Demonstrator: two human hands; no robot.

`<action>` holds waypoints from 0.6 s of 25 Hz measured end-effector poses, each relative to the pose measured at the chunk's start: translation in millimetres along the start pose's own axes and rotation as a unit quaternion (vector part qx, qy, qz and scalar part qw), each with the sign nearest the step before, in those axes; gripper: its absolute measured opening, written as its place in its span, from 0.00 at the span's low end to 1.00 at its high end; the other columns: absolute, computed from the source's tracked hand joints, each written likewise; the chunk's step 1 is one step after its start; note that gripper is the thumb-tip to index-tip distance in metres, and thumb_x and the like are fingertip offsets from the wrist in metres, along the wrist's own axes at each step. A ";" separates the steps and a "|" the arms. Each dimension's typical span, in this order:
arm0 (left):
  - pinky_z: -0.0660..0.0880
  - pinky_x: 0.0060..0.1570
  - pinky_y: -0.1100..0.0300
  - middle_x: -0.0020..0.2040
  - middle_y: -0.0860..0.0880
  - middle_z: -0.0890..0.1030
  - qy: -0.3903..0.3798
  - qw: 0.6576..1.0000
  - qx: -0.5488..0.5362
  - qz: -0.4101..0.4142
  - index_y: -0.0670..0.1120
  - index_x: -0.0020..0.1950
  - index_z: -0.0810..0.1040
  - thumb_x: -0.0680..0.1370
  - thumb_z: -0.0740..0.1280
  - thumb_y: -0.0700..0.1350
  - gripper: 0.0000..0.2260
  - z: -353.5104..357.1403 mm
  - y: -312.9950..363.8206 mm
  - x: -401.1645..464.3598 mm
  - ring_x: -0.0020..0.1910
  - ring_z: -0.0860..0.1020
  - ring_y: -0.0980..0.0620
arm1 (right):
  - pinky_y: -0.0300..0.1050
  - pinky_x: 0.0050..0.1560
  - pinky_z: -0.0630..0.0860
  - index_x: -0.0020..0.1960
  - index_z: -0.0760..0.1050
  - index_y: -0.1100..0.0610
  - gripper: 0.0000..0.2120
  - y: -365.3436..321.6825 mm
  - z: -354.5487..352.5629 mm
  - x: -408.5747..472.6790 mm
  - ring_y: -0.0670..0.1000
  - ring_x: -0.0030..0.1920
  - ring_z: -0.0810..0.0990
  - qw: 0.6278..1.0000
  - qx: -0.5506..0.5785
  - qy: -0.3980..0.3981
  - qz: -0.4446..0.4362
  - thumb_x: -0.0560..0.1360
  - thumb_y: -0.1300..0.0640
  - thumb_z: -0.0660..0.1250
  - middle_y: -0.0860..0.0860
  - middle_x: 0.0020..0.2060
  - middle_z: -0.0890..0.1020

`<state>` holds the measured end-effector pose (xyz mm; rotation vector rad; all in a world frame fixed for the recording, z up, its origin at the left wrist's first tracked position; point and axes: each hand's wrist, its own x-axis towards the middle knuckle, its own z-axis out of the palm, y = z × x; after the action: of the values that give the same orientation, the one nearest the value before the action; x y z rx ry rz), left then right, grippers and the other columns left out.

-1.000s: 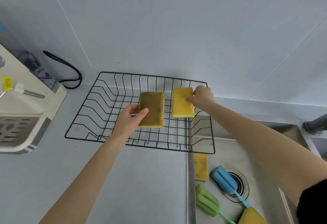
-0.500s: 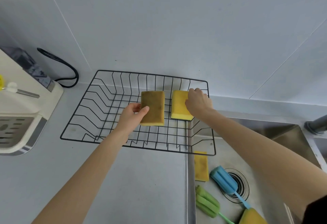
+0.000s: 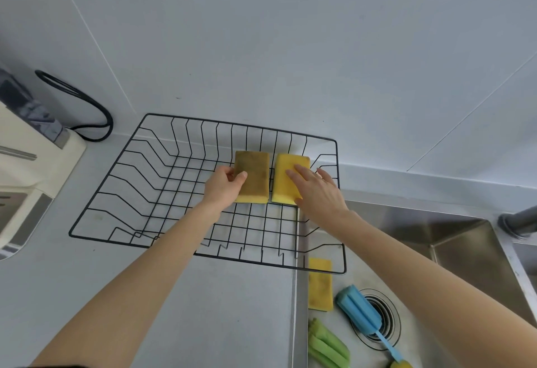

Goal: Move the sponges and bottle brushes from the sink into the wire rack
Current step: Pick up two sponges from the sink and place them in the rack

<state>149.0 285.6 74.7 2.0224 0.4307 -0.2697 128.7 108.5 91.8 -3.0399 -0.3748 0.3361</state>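
Yellow sponge (image 3: pixel 287 183) lies flat in wire rack (image 3: pixel 122 170) under open right hand (image 3: pixel 316 190); left hand (image 3: pixel 223 186) pinches brown-topped sponge (image 3: pixel 252 177) just beside. Set level, release; third sponge (image 3: pixel 319 284), brushes (image 3: pixel 359 314) remain in sink (image 3: pixel 465 239).

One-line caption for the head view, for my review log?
Left hand grips a brown-topped sponge and right hand rests open on a yellow sponge, both in the wire rack.

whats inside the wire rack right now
Two sponges side by side in the wire rack: a brownish-topped sponge gripped by the left hand and a yellow sponge under the open right hand, which covers its right edge.
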 end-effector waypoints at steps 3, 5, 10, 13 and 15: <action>0.71 0.54 0.55 0.61 0.41 0.76 -0.004 1.000 0.016 0.016 0.39 0.63 0.70 0.77 0.62 0.48 0.18 4.9 4.9 4.8 0.58 0.75 0.44 | 0.47 0.75 0.51 0.75 0.54 0.53 0.28 2.0 0.9 0.9 0.54 0.73 0.62 1.000 0.004 0.009 -0.005 0.78 0.61 0.59 0.52 0.76 0.56; 0.72 0.54 0.53 0.61 0.40 0.76 -0.006 0.999 0.039 0.020 0.39 0.63 0.70 0.77 0.62 0.48 0.18 8.7 8.6 8.3 0.56 0.75 0.44 | 0.46 0.75 0.52 0.75 0.54 0.53 0.28 2.9 0.9 1.0 0.54 0.73 0.63 1.000 0.005 0.009 -0.003 0.78 0.61 0.59 0.52 0.76 0.57; 0.71 0.53 0.54 0.62 0.40 0.76 -0.026 0.988 0.145 0.040 0.38 0.64 0.68 0.78 0.61 0.49 0.20 10.3 16.1 9.9 0.60 0.74 0.41 | 0.49 0.74 0.52 0.75 0.54 0.53 0.29 0.5 0.6 3.9 0.53 0.75 0.60 1.000 0.005 0.004 0.000 0.77 0.62 0.60 0.53 0.76 0.57; 0.69 0.52 0.57 0.65 0.40 0.74 -0.063 0.980 0.184 0.048 0.38 0.66 0.66 0.78 0.60 0.50 0.22 4.8 22.9 4.2 0.62 0.73 0.42 | 0.50 0.76 0.49 0.75 0.52 0.53 0.31 1.3 -4.7 -1.1 0.54 0.76 0.56 1.000 0.018 -0.012 -0.004 0.76 0.61 0.62 0.54 0.76 0.56; 0.69 0.58 0.54 0.68 0.39 0.70 -0.063 0.972 0.217 0.055 0.37 0.69 0.63 0.78 0.59 0.51 0.24 -1.1 29.1 -4.2 0.66 0.69 0.41 | 0.50 0.76 0.48 0.76 0.51 0.53 0.33 3.7 -11.1 -9.9 0.54 0.76 0.55 0.999 0.027 -0.017 -0.005 0.76 0.60 0.63 0.55 0.76 0.56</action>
<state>157.2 273.4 100.2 2.4295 0.1870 -0.4534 122.6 102.2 104.3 -2.9825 -0.3779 0.3913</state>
